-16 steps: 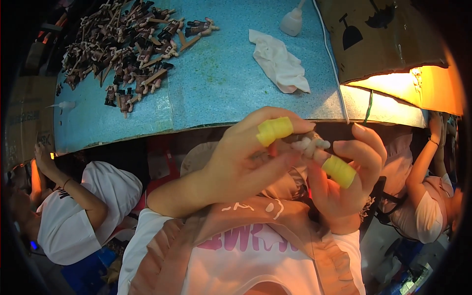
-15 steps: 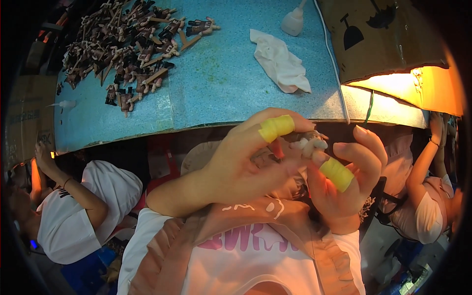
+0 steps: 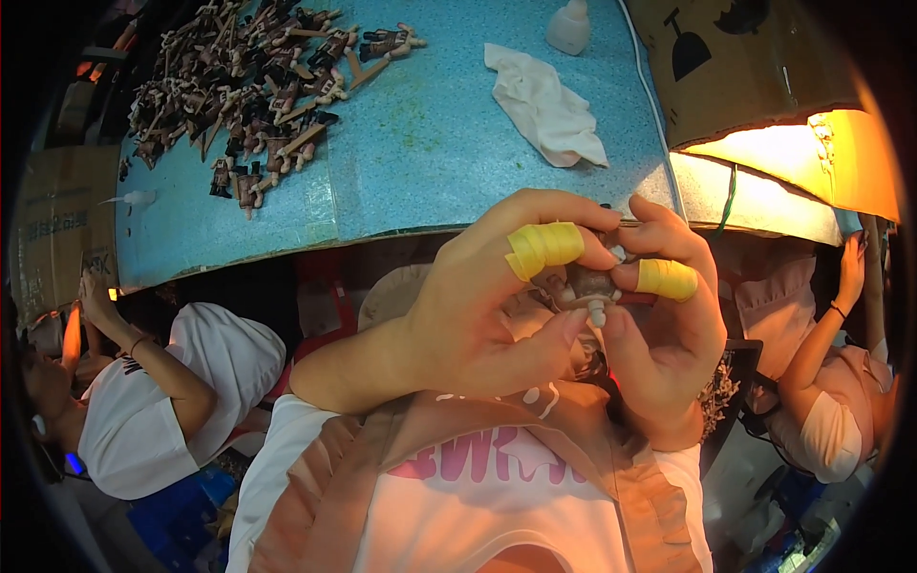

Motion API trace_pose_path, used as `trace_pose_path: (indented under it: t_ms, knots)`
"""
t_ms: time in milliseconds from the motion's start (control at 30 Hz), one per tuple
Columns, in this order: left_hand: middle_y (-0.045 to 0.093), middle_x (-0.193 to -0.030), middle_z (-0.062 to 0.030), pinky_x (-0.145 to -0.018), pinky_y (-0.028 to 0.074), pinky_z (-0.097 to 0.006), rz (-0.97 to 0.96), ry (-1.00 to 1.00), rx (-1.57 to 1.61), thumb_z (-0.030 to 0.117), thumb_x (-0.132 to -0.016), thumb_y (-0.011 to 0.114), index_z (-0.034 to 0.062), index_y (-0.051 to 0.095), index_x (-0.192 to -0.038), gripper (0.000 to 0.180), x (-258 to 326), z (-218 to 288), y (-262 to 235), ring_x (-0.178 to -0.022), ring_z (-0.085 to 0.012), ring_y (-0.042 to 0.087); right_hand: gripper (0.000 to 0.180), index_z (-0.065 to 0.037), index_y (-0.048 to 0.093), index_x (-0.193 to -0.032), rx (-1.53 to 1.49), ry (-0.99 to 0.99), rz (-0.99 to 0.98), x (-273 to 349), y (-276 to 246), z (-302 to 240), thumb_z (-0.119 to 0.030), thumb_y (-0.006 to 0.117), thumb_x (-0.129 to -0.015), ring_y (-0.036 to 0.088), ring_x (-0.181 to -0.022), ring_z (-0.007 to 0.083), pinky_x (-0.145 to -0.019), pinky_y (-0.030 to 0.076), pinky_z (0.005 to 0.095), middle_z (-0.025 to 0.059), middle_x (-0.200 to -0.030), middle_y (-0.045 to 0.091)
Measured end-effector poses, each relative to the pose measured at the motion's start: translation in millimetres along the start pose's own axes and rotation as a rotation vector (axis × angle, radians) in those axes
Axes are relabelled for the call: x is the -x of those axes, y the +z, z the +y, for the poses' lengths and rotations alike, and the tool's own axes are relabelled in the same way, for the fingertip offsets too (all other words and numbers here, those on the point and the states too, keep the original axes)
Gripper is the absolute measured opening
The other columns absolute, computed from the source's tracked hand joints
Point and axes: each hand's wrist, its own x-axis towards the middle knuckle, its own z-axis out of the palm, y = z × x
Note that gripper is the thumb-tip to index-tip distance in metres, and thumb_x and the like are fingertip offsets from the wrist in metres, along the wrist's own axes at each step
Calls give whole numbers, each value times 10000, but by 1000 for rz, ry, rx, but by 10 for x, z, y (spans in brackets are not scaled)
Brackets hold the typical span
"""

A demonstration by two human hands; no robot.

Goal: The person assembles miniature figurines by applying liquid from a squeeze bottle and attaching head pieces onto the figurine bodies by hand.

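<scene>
Between my two hands is a small toy figurine [image 3: 590,285] with a brownish body and pale limbs, held just beyond the near table edge. My left hand [image 3: 478,296] grips it from the left, with yellow tape around one finger. From the other side my right hand [image 3: 673,329], also with a yellow-taped finger, closes on the same figurine. The fingertips cover much of it. At the far left of the table lies a heap of similar figurines [image 3: 239,86], with thin wooden sticks [image 3: 371,74] among them.
On the blue table [image 3: 420,172] lie a crumpled white cloth [image 3: 546,107], a white squeeze bottle [image 3: 569,29], a white cable [image 3: 648,95] and a small dropper bottle [image 3: 139,198]. A cardboard box [image 3: 735,86] stands at right. Co-workers sit left [image 3: 181,401] and right [image 3: 831,382].
My right hand has turned and moved up and inward, bringing its fingertips close to the left hand's. The figurine has turned, and its brownish body now shows between the fingers.
</scene>
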Motion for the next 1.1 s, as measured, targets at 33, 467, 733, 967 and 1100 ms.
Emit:
trace_pose_path:
  t_ms: [33, 467, 733, 967, 1100]
  knots:
    - [428, -1182, -205, -848, 430, -319, -11, 18, -6, 18, -737, 542, -19, 493, -1047, 317, -1, -19, -10, -1019, -235, 498, 238, 9, 605, -840, 7, 4, -2, 1, -6, -3, -5, 660, -609, 522, -971, 321, -909, 382, 452, 166, -967, 564]
    - [535, -1069, -197, -789, 472, -328, 48, 226, -418, -33, -592, 590, -12, 554, -943, 354, -93, -29, 71, -929, -273, 565, 238, -26, 602, -804, 134, -9, -22, 7, -67, 53, 12, 661, -576, 529, -966, 321, -875, 407, 412, 120, -949, 588]
    - [553, -1047, -186, -720, 489, -305, 75, 148, -447, -48, -584, 599, -2, 558, -938, 360, -115, -13, 125, -887, -258, 582, 231, -41, 593, -801, 159, -24, -18, 1, -103, 130, -1, 660, -584, 555, -939, 326, -849, 395, 413, 108, -944, 608]
    - [504, -1135, -176, -857, 430, -312, 77, -80, -96, 7, -719, 555, -43, 523, -1011, 298, -109, 40, 126, -976, -212, 541, 258, -65, 612, -885, 123, -96, 23, 56, -124, 196, -48, 662, -633, 558, -943, 324, -873, 364, 419, 111, -940, 614]
    - [481, -1170, -164, -914, 390, -316, 175, -251, 404, 62, -804, 511, -56, 495, -1049, 272, -92, 35, 216, -1029, -194, 513, 270, -113, 617, -955, 215, -202, 177, 97, -63, 184, -201, 645, -701, 509, -982, 319, -854, 375, 422, 112, -1053, 560]
